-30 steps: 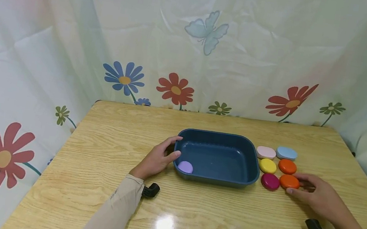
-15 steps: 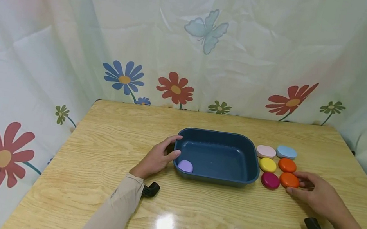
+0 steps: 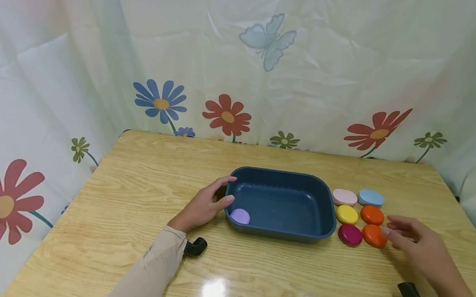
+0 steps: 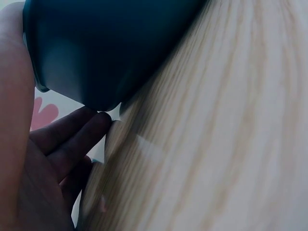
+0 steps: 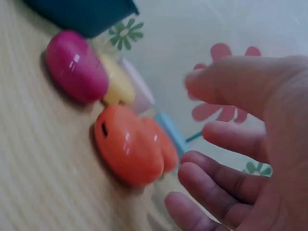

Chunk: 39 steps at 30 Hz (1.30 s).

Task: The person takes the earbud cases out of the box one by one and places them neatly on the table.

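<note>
My left hand (image 3: 203, 206) grips the left end of a dark blue rectangular tub (image 3: 276, 235), thumb over the rim and fingers along the outer wall. In the left wrist view the fingers (image 4: 79, 139) touch the tub's underside corner. A lilac rounded piece (image 3: 240, 215) lies in the tub's near left corner. My right hand (image 3: 423, 250) hovers just right of the nearer glossy orange rounded piece (image 3: 374, 235), fingers loosely bent and apart. In the right wrist view a gap shows between this hand (image 5: 250, 144) and the orange piece (image 5: 130, 147), which has a small dark slot.
Right of the tub sit a magenta piece (image 3: 350, 234), a yellow one (image 3: 347, 214), a second orange one (image 3: 372, 215), a pink oval one (image 3: 344, 197) and a light blue oval one (image 3: 371, 197). A flowered curtain (image 3: 304, 76) hangs behind the wooden table (image 3: 281, 288).
My right hand has let go of the nearer orange piece and drawn up and slightly right. The orange piece stays about where it was. My left hand and the tub have not moved.
</note>
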### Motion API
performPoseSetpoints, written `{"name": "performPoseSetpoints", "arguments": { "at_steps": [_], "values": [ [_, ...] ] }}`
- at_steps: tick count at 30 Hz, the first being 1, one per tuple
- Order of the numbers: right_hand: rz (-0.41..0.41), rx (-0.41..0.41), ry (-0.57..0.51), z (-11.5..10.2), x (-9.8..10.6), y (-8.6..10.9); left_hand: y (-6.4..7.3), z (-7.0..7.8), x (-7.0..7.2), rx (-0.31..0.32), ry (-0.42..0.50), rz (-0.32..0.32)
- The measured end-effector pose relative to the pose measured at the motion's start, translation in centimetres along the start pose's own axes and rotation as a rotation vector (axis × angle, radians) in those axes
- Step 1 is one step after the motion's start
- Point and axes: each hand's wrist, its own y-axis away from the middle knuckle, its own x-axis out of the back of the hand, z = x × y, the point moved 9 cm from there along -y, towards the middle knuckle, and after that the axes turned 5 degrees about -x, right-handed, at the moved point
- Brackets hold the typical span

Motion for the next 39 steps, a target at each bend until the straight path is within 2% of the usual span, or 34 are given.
{"name": "performPoseSetpoints", "arguments": {
  "at_steps": [4,8,13,19,31,39],
  "values": [
    [0.006,0.023,-0.114,-0.5,0.5,0.1,-0.1,-0.2,-0.1,-0.009,-0.002,0.003],
    [-0.014,0.05,-0.178,-1.5,0.3,-0.1,-0.1,-0.4,0.0,-0.011,-0.009,0.005],
    [-0.052,0.099,-0.207,-3.6,-0.9,-0.4,0.2,-0.2,0.1,0.001,-0.02,0.001],
    [-0.107,0.19,-0.242,-7.5,-2.3,-1.5,0.4,-0.3,0.2,0.012,-0.017,0.009],
    [-0.198,0.264,-0.308,-14.0,-4.2,-3.3,0.1,-0.1,0.0,0.006,-0.017,0.006],
    [-0.279,0.327,-0.282,-17.5,-5.9,-4.6,0.2,-0.2,0.0,0.015,-0.008,0.01]
  ]
}}
